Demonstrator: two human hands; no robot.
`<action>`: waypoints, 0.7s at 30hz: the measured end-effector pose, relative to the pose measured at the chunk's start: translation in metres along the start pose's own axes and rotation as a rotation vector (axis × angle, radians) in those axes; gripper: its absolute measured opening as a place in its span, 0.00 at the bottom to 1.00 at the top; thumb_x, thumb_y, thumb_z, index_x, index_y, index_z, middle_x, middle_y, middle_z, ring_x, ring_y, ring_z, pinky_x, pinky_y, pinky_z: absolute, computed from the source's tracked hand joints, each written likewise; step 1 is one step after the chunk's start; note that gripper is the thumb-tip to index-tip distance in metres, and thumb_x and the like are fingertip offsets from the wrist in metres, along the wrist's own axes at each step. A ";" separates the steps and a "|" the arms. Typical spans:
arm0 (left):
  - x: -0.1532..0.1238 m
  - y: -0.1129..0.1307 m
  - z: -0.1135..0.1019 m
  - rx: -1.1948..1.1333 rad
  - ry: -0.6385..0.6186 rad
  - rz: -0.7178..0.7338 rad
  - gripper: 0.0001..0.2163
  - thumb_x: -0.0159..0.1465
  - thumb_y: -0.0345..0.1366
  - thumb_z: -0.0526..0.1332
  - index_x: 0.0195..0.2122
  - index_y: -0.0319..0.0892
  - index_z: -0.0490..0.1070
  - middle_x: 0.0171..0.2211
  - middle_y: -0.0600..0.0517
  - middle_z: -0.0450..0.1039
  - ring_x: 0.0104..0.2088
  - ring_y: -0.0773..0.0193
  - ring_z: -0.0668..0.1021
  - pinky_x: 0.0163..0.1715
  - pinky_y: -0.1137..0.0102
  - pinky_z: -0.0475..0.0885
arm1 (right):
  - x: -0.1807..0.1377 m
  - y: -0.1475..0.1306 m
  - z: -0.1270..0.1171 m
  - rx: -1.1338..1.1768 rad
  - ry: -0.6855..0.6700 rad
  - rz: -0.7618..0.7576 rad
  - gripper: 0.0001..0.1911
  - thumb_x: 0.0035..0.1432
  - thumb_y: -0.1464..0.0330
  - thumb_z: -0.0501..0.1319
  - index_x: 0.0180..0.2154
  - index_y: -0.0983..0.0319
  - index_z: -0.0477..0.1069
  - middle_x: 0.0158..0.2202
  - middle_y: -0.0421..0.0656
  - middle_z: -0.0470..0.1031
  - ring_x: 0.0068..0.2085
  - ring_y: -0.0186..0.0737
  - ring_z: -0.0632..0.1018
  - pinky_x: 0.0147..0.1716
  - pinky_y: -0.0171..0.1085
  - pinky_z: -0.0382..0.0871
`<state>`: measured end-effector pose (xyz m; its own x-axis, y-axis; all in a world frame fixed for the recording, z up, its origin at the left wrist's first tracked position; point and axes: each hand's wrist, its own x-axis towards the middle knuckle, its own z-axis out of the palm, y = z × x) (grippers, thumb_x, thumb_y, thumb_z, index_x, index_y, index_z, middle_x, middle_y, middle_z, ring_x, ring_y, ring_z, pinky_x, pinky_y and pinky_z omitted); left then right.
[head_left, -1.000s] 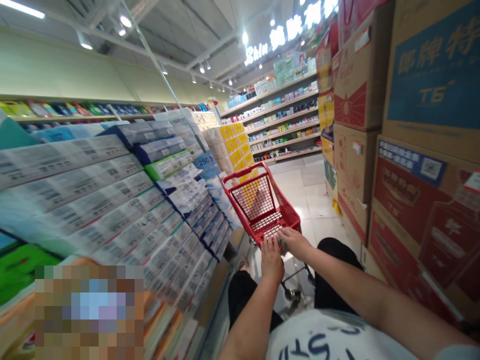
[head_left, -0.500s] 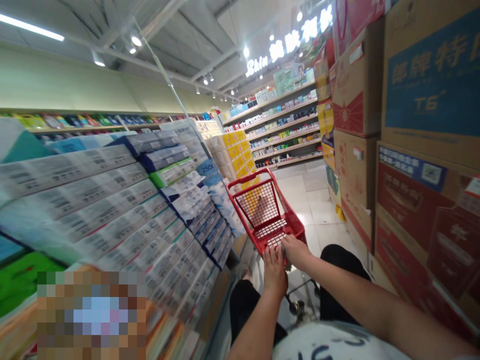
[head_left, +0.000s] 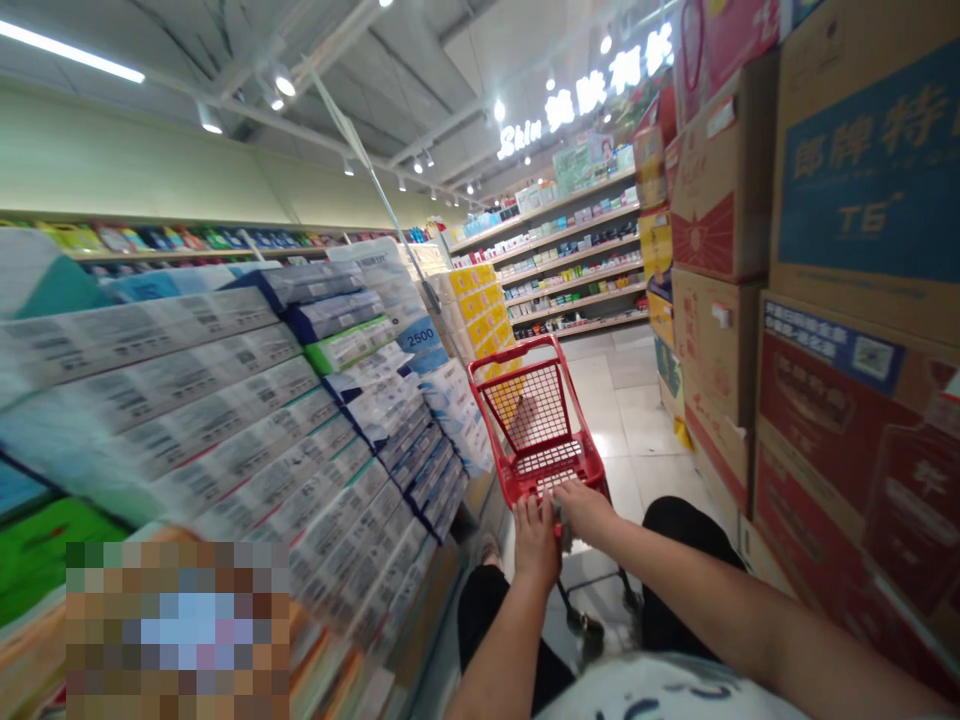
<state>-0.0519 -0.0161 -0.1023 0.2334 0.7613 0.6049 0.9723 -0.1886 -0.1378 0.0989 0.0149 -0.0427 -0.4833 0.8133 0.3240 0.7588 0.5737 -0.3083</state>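
Note:
A small red shopping cart (head_left: pixel 541 420) with a mesh basket stands in the aisle straight ahead of me. My left hand (head_left: pixel 535 538) and my right hand (head_left: pixel 583 510) sit side by side on its near handle, fingers curled over it. The basket looks empty apart from a pale patch seen through the mesh. My dark trouser legs show below my arms.
Stacked tissue packs (head_left: pixel 247 420) fill the shelves on the left, close to the cart. Tall piles of cardboard cartons (head_left: pixel 847 330) line the right side. The tiled floor (head_left: pixel 622 400) runs ahead to far shelves (head_left: pixel 570 260) of small goods and yellow boxes (head_left: pixel 480 300).
The cart has swung slightly to the right and straightened along the aisle. Both hands have stayed on the handle.

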 end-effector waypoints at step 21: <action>-0.011 -0.013 -0.017 0.030 -0.025 -0.111 0.27 0.52 0.32 0.62 0.55 0.38 0.63 0.52 0.41 0.61 0.58 0.41 0.61 0.57 0.44 0.57 | 0.008 -0.040 -0.007 -0.026 -0.014 0.014 0.09 0.54 0.73 0.58 0.37 0.66 0.74 0.38 0.53 0.76 0.41 0.46 0.76 0.39 0.39 0.67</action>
<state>-0.0669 -0.0325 -0.0945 0.1237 0.7918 0.5982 0.9920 -0.0835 -0.0946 0.0680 -0.0026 -0.0215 -0.4783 0.8228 0.3070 0.7767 0.5594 -0.2894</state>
